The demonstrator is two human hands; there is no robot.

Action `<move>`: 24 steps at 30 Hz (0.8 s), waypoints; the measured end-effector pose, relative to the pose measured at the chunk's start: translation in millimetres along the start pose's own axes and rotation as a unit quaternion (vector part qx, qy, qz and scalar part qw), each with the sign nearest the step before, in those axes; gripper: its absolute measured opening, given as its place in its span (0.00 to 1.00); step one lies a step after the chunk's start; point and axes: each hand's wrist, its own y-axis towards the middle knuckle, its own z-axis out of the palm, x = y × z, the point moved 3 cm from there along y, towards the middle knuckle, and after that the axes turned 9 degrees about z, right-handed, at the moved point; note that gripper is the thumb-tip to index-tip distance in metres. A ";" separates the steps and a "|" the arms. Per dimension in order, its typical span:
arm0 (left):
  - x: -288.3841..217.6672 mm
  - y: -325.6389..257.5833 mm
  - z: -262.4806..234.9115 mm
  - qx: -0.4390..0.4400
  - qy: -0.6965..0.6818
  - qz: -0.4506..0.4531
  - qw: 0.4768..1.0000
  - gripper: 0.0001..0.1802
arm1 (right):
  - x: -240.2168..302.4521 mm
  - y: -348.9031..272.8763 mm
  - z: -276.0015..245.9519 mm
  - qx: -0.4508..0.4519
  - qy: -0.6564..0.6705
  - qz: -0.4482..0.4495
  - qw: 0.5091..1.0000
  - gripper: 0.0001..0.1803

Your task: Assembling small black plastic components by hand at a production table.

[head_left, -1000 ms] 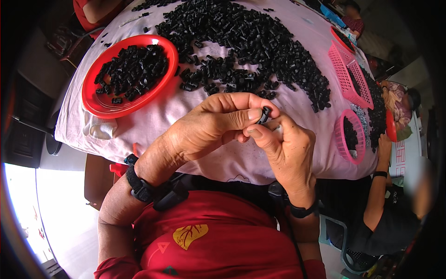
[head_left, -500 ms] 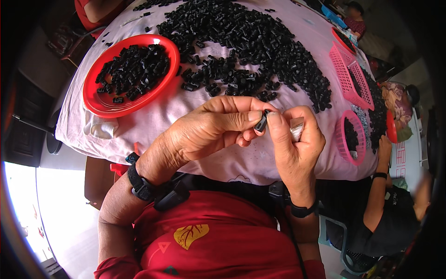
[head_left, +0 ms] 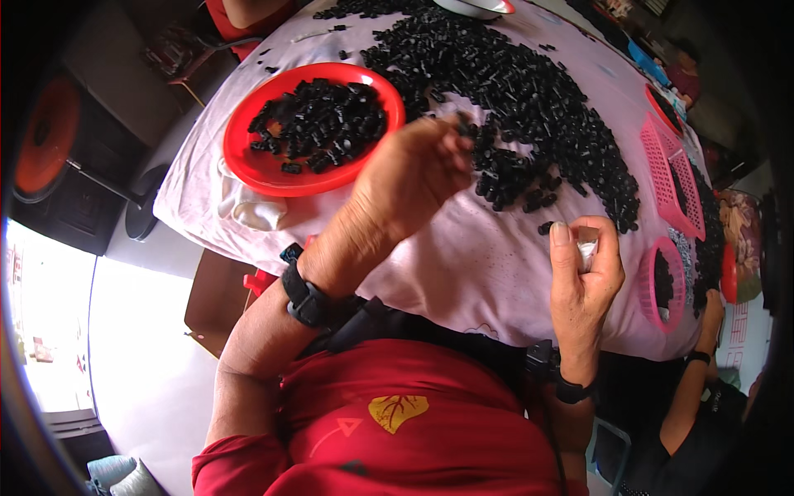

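Note:
My left hand [head_left: 413,175] is over the near edge of the black pile [head_left: 513,91], beside the red plate [head_left: 331,187]. Motion smears its curled fingers, so whether they hold a piece is unclear. Small black cylindrical parts [head_left: 318,124] are heaped on that plate. Closer to me on the right, my right hand [head_left: 583,277] is closed round a small whitish thing [head_left: 587,250], mostly hidden by the fingers. Against its thumb tip is a single black part [head_left: 545,228]; I cannot tell if it is held or lies on the cloth.
A pale pink cloth [head_left: 447,273] covers the table. To the right stand a pink rectangular basket [head_left: 672,178] and a round pink basket [head_left: 648,289]. A white bowl [head_left: 471,7] sits at the far edge. A co-worker's arm [head_left: 691,388] reaches in at the right.
The hands were together at a black part and are now apart. My left hand has moved away to the pile; my right keeps the whitish thing. The view has shifted, and a white bowl shows.

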 end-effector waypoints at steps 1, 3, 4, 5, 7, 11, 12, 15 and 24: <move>-13.4 5.3 -7.2 -0.033 -0.023 0.016 0.999 0.07 | -1.9 0.9 0.7 0.001 0.001 -0.022 1.000 0.12; -45.1 15.2 -34.2 -0.101 -0.076 0.052 0.991 0.05 | -3.5 2.0 2.9 0.002 0.002 -0.045 0.999 0.12; -62.0 17.6 -48.4 -0.138 -0.103 0.073 0.982 0.06 | -2.5 2.4 3.6 0.011 0.006 -0.041 0.999 0.12; -75.5 19.6 -56.8 -0.173 -0.121 0.102 0.972 0.07 | -2.9 2.6 3.2 0.018 0.007 -0.036 0.999 0.13; -106.0 17.1 -78.9 -0.179 -0.139 0.134 0.965 0.07 | -4.5 2.9 1.9 0.028 0.015 -0.013 0.999 0.13; -134.4 10.1 -75.9 -0.248 -0.163 0.166 0.940 0.09 | -8.5 3.8 0.4 0.050 0.008 0.038 0.998 0.12; -134.0 10.7 -71.7 -0.267 -0.171 0.172 0.933 0.08 | -8.2 4.0 0.0 0.046 0.004 0.039 0.998 0.12; -118.6 14.7 -59.4 -0.153 -0.069 0.156 0.973 0.09 | -8.4 4.3 1.7 0.043 0.017 0.033 0.998 0.10; 7.0 5.5 -13.3 0.144 0.814 0.195 0.528 0.12 | -12.4 0.6 4.6 0.064 0.001 0.053 0.997 0.09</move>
